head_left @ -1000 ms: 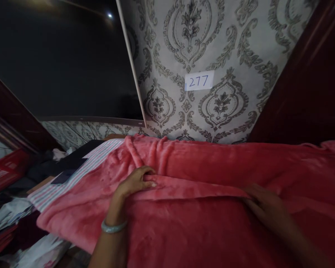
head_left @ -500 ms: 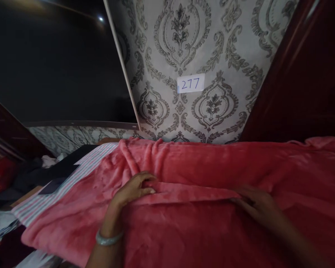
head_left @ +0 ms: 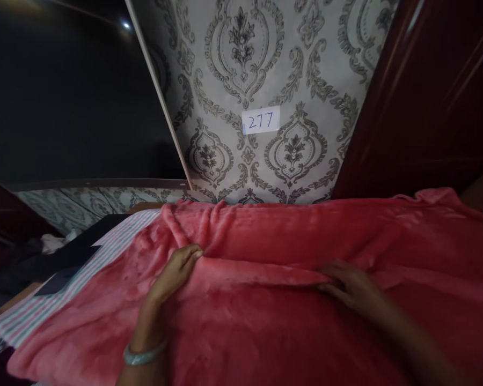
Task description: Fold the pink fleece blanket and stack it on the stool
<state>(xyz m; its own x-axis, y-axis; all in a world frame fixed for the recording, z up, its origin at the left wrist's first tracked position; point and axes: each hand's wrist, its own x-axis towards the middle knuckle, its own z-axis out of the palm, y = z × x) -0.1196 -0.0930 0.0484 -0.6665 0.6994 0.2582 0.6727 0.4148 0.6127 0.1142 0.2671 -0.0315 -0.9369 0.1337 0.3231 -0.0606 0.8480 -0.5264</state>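
A pink fleece blanket lies spread across the bed, over a striped sheet showing at the bed's left edge. The left hand pinches one end of a raised fold; the right hand pinches the other end. The plush pile looks slippery, so the fold could slide out or crease unevenly. A wall label reads "277".

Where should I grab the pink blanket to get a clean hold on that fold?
Probably along the folded edge of the pink blanket, at its two ends, coming from the near side. The fold forms a raised ridge running left to right, thick enough to pinch. The left hand already pinches the left end and the right hand rests on the right end.
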